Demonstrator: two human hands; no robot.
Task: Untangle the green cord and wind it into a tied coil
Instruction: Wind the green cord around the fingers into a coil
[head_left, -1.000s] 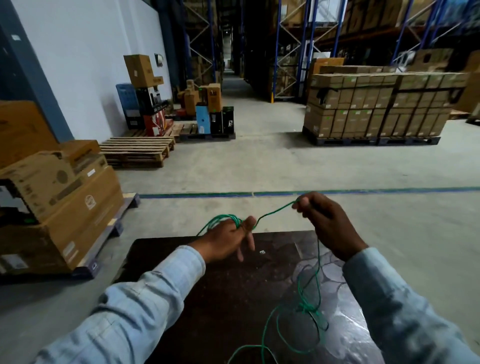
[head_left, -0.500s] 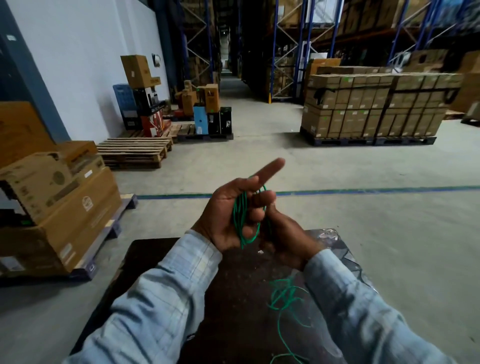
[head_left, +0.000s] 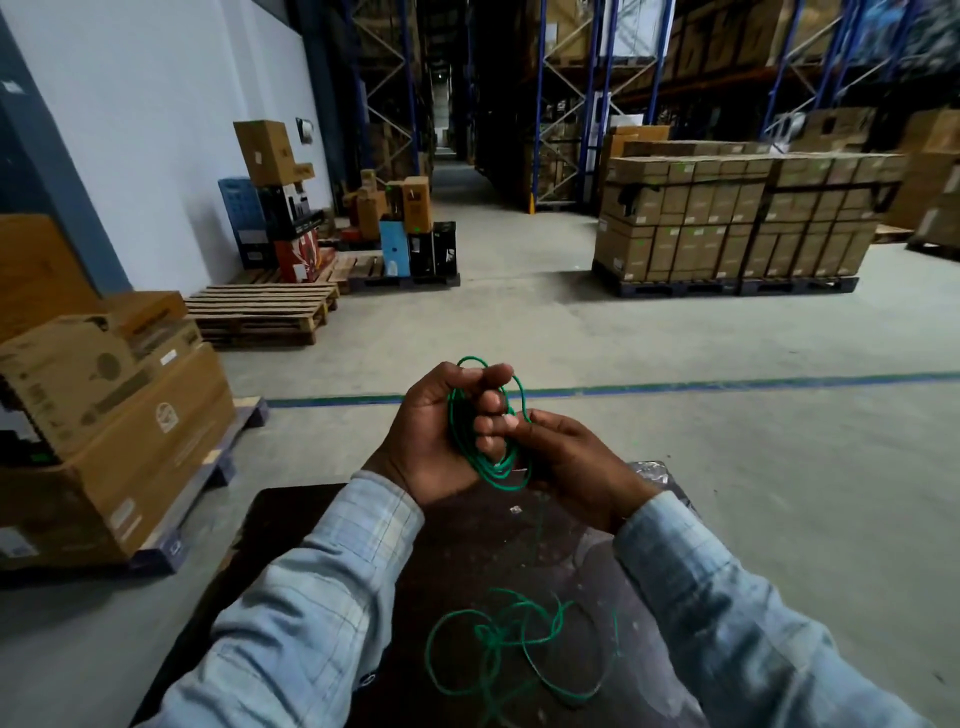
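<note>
Left hand: the left hand (head_left: 434, 434) is raised above the counter, palm turned inward, fingers curled around several loops of the green cord (head_left: 470, 447).
Right hand: the right hand (head_left: 563, 462) is pressed against the left; its fingertips (head_left: 493, 426) are laid on the loops, and a closed pinch on the cord appears to be kept.
Cord, coiled part: a small bundle of loops is held between both hands, one loop arching above the left index finger.
Cord, loose part: a tangled heap (head_left: 511, 642) is spread on the counter near the body, between the two sleeves; the strand joining it to the bundle is hardly seen.
Counter: a dark, worn surface (head_left: 311, 525) with pale scuffs on the right side; its far edge is found just below the wrists.
Floor: bare grey concrete (head_left: 727, 519), crossed by a blue-green painted line (head_left: 727, 385) beyond the hands.
Left side: stacked cartons on a pallet (head_left: 119, 415) stand close to the counter's left edge.
Ahead: an empty wooden pallet (head_left: 262, 314), a palletised block of boxes (head_left: 737, 223) and tall blue racking (head_left: 592, 93) are set well apart from the counter.
</note>
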